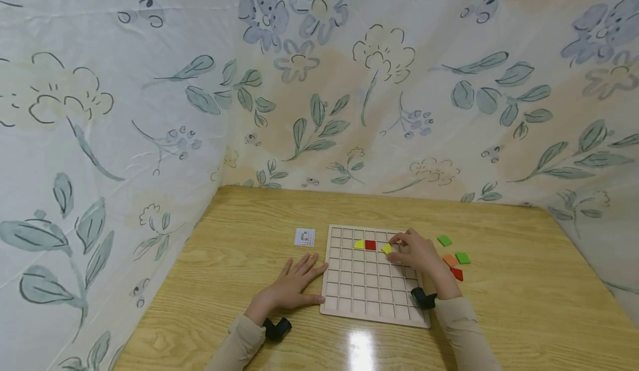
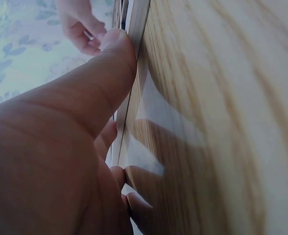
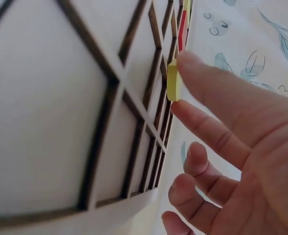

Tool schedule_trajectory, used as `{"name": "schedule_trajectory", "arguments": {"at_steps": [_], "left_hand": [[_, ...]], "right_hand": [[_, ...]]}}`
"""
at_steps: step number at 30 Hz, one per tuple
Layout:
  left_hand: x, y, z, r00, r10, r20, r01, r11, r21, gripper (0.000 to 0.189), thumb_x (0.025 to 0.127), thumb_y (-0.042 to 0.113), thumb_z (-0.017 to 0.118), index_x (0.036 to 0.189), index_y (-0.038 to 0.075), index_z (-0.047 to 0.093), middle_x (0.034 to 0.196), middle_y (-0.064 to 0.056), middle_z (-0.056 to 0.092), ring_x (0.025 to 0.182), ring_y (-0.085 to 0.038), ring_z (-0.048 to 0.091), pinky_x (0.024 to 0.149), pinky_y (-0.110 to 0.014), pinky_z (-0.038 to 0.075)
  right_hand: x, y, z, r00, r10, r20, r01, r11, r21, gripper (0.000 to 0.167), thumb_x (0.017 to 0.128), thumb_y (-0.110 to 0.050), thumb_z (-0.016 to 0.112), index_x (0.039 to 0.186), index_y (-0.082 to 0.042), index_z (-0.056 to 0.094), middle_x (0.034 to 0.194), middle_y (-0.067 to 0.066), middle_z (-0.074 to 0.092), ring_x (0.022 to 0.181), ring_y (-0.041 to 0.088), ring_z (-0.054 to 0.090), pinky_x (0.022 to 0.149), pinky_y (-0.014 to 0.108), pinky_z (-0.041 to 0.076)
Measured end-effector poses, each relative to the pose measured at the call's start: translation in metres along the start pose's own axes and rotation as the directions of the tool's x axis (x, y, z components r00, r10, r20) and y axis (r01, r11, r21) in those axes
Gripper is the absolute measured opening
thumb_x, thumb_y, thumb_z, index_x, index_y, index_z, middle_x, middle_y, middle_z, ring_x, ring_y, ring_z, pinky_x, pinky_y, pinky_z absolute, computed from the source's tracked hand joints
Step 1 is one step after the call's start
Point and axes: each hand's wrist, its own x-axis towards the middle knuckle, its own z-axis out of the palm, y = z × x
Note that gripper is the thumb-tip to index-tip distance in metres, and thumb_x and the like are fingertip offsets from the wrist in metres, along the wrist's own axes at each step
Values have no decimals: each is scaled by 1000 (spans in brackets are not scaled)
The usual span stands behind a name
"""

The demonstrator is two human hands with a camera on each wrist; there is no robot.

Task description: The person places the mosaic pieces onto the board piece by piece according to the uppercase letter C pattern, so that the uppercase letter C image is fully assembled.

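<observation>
A wooden grid board (image 1: pixel 344 290) lies on the table. Two pieces sit in its second row: a yellow tile with a curved edge (image 1: pixel 359 244) and a red square tile (image 1: pixel 370 245). Just right of them, my right hand (image 1: pixel 414 252) pinches a yellow tile (image 1: pixel 386 249) between thumb and index finger. That pinched tile (image 3: pixel 172 81) stands close over the grid in the right wrist view, the other fingers loosely bent. My left hand (image 1: pixel 294 288) lies with fingers spread on the table, thumb and index fingertip at the board's left edge.
Right of the board lie loose tiles: green ones (image 1: pixel 444 240) (image 1: pixel 462 258), an orange one (image 1: pixel 450 260) and a red one (image 1: pixel 456 274). A small printed pattern card (image 1: pixel 304 237) lies beyond the left hand. Floral cloth (image 1: pixel 319 110) hangs behind the table.
</observation>
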Motion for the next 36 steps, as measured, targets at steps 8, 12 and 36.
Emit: {"name": "schedule_trajectory", "arguments": {"at_steps": [8, 12, 36], "left_hand": [[-1, 1, -1, 1000, 1, -3, -1, 1000, -1, 73, 89, 50, 53, 149, 20, 22, 156, -12, 8, 143, -32, 3, 111, -60, -2], [0, 1, -1, 1000, -6, 0, 6, 1000, 1, 74, 89, 51, 52, 149, 21, 21, 156, -11, 7, 143, -31, 2, 111, -59, -3], [0, 0, 1, 1000, 3, 2, -3, 1000, -8, 74, 90, 50, 53, 149, 20, 21, 156, -13, 7, 143, -33, 1, 110, -60, -4]], "right_hand": [[3, -9, -2, 1000, -2, -7, 2, 1000, -26, 24, 80, -26, 72, 101, -14, 67, 88, 6, 49, 76, 20, 44, 72, 42, 28], [5, -11, -2, 1000, 5, -21, -6, 999, -37, 20, 81, -23, 71, 98, -14, 68, 87, 6, 49, 75, 20, 44, 71, 42, 29], [11, -11, 6, 999, -37, -37, 35, 998, -55, 13, 81, -24, 73, 88, -16, 66, 76, 1, 48, 65, 16, 42, 64, 35, 26]]}}
